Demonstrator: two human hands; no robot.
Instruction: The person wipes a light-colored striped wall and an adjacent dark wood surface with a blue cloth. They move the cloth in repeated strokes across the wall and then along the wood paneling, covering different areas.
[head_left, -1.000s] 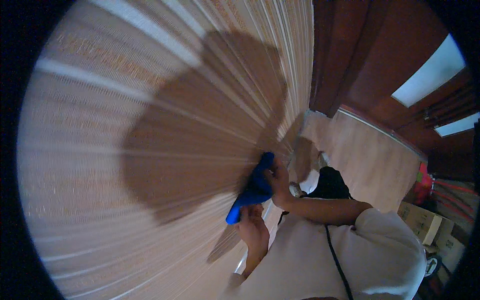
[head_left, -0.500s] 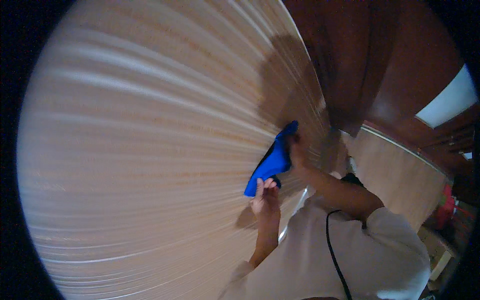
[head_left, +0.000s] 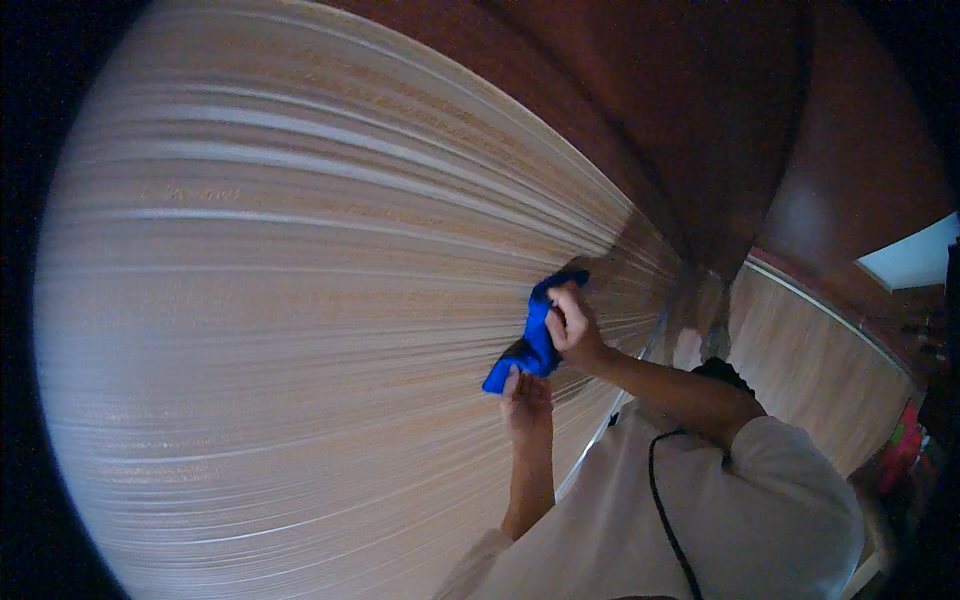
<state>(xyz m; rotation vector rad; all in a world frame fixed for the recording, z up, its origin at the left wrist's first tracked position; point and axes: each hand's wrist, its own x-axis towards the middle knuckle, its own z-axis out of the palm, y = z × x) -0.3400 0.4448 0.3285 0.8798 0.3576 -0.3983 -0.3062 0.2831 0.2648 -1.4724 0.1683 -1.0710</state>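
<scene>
A blue cloth [head_left: 541,330] is stretched and bunched between my two hands, over a broad, light wood-toned surface [head_left: 300,330] with glossy streaks. My left hand [head_left: 527,405] pinches the near end of the cloth between thumb and fingers. Farther up, my right hand [head_left: 572,325] has its fingers closed on the other end, and a dark fold pokes out past them. Whether the cloth touches the surface cannot be made out.
Dark red-brown panels [head_left: 640,90] border the surface's far right edge. Wood-look flooring [head_left: 810,350] lies to the right, with a red object [head_left: 900,445] at its far side. A black cord [head_left: 660,500] hangs over my light shirt.
My right hand has shifted slightly left and down, closer to my left hand, and the cloth between them has bunched up. The view has turned, showing more of the dark panels.
</scene>
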